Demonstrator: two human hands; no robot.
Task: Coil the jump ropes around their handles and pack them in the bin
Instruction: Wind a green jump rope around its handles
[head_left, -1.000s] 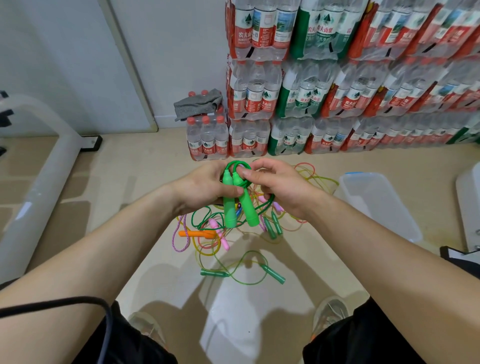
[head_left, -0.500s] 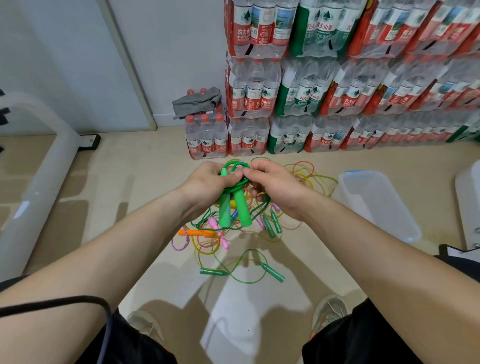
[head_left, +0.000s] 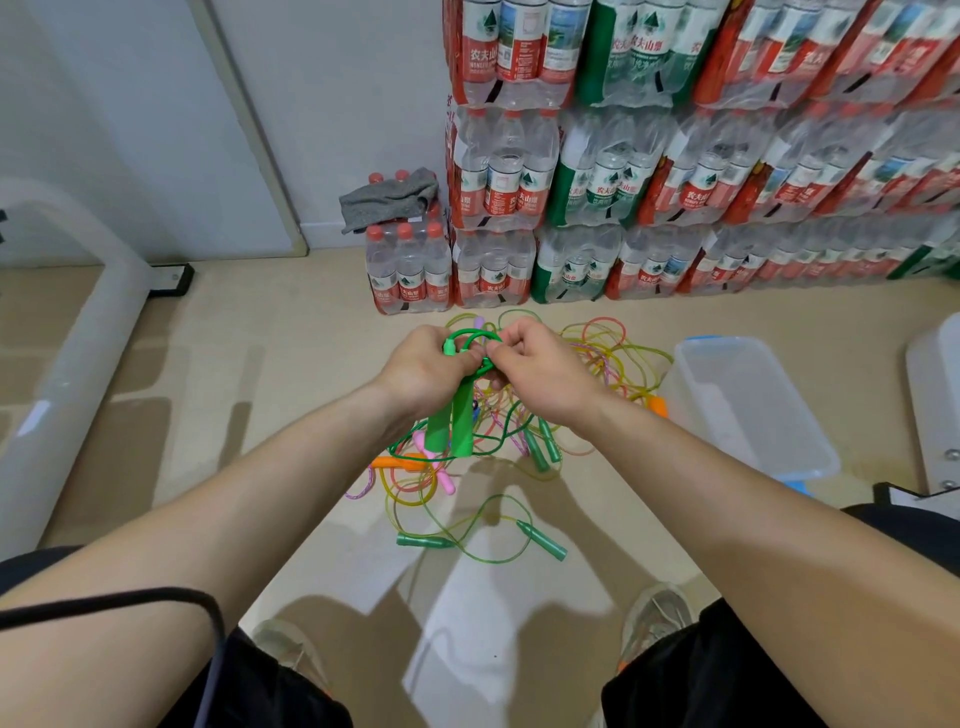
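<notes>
From the head view, above the beige floor, the left hand wraps its fingers round two bright green plastic jump-rope handles, which point downward. The right hand pinches their green cord at the top. A tangle of coloured ropes lies below, and the clear plastic bin stands just to its right.

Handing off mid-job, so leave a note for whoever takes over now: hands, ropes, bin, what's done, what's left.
Left hand grips both bright green handles together, hanging down.
Right hand pinches the green cord, looped at the handles' tops.
The clear bin sits to the right; no rope visible in it.
Left: finish this coil, bin it, then work through the tangled pile of ropes below the hands.
</notes>
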